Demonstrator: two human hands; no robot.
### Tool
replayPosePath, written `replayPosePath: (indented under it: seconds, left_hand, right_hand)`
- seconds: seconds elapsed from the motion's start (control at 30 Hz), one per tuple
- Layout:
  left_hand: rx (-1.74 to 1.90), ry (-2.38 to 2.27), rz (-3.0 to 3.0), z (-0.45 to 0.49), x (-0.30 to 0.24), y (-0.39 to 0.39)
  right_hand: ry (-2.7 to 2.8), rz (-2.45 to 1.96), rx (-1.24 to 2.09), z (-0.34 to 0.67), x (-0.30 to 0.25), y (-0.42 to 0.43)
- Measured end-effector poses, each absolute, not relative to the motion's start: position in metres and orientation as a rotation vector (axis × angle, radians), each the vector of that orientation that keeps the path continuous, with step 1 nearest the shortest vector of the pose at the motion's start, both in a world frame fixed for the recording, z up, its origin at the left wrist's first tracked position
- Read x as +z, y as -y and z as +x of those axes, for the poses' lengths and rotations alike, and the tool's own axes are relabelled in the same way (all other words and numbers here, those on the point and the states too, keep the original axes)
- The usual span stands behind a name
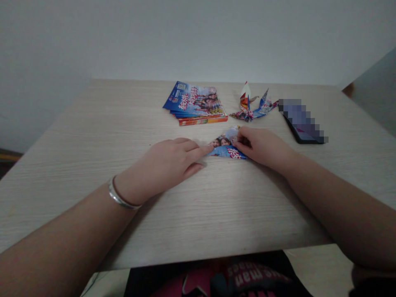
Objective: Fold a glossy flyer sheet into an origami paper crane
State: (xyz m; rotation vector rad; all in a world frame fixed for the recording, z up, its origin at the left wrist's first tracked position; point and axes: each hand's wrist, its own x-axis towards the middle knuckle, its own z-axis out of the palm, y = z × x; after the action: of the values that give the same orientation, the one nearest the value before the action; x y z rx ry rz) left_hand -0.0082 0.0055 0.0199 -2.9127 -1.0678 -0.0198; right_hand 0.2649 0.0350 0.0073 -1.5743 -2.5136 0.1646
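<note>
A printed paper (224,151), folded into a flat pointed shape, lies on the table between my hands. Its faces show blue sky, red-and-white lettering and a photo of people. My left hand (173,159) rests palm down with the fingers stretched out, the index fingertip touching the paper's left point. At the paper's right side, my right hand (262,147) pinches the edge between thumb and fingers. The right fingertips hide part of that edge.
Behind the paper sits a stack of printed leaflets (194,101). Beside it stand folded paper cranes (247,110). A dark smartphone (305,126) lies at the right. The pale wooden table (161,235) meets a white wall (198,39) at the back.
</note>
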Motion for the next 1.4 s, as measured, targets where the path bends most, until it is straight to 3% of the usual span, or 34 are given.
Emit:
replayPosePath:
  seconds: [0.63,1.07,1.4]
  left_hand:
    - [0.120,0.884,-2.833,-0.002,0.020,0.001]
    - [-0.005,0.870,-2.917,0.001,0.017,0.002]
    - [-0.132,0.808,-2.975,-0.002,0.004,0.002]
  right_hand:
    - [2.584,-1.581,0.220,0.265,0.010,-0.038]
    - [2.550,-1.606,0.262,0.277,0.013,-0.042]
    - [2.694,-1.207,-0.344,0.264,0.024,-0.026]
